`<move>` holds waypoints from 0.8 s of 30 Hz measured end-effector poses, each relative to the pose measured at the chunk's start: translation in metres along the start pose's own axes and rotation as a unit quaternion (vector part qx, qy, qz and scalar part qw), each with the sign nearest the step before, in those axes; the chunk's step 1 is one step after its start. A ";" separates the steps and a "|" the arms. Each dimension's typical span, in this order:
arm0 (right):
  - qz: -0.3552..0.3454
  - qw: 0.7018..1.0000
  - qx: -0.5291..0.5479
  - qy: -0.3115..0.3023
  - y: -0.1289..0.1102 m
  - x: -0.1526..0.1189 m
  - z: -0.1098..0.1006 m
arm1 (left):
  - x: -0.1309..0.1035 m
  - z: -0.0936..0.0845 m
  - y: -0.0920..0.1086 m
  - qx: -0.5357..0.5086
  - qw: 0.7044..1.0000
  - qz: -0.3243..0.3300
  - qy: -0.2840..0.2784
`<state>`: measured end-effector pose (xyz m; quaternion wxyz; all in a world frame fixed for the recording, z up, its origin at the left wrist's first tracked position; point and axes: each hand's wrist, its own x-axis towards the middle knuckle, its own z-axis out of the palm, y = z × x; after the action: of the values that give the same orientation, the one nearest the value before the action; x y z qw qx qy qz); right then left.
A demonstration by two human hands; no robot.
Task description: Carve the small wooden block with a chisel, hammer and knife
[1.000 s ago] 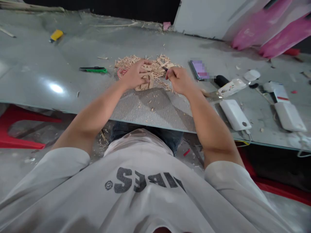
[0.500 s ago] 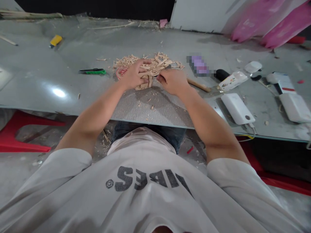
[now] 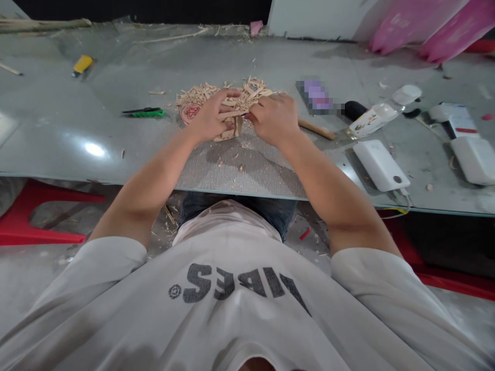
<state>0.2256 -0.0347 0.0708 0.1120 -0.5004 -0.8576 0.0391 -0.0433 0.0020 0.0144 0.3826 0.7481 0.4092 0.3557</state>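
My left hand (image 3: pixel 212 117) is closed around a pale carved wood block (image 3: pixel 228 135), thumb and fingers on its sides. Close against the block, my right hand (image 3: pixel 275 117) is closed on a thin carving tool, whose dark tip (image 3: pixel 245 114) shows at the wood; the rest of the tool is hidden in the fist. Behind both hands lies a heap of wood shavings (image 3: pixel 253 91). A round piece with a red star drawing (image 3: pixel 190 112) lies left of my left hand. From behind my right wrist sticks out a wooden handle (image 3: pixel 317 129) resting on the table.
A green utility knife (image 3: pixel 149 113) and a yellow cutter (image 3: pixel 82 64) lie to the left. On the right are a blurred purple object (image 3: pixel 317 96), a clear bottle (image 3: pixel 381 114), a white power bank (image 3: pixel 381 165) with a cable and another white device (image 3: pixel 474 159). Pink bags (image 3: pixel 417 26) stand behind.
My right hand has turned slightly, its knuckles rising toward the shavings, and the tool tip has shifted a little left on the wood. My left hand keeps its hold; the view has tilted slightly.
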 end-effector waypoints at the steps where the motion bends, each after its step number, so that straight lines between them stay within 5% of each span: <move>1: -0.005 1.000 -0.022 0.002 -0.001 0.001 0.000 | -0.001 -0.001 0.001 0.004 1.000 0.000 -0.003; 5: -0.015 0.993 -0.116 -0.004 -0.005 0.001 0.001 | -0.005 -0.006 0.011 0.026 1.000 -0.002 -0.015; 14: 0.009 0.990 -0.136 -0.023 -0.002 0.002 0.011 | -0.005 -0.004 0.027 0.028 0.999 -0.028 -0.013; 24: 0.027 0.981 -0.175 -0.081 0.005 0.003 0.030 | -0.002 -0.014 0.014 0.053 0.998 -0.019 -0.005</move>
<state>0.2218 -0.0279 0.0414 -0.0484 -0.5299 -0.8439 -0.0677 -0.0516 -0.0012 0.0321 0.3509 0.7613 0.4398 0.3222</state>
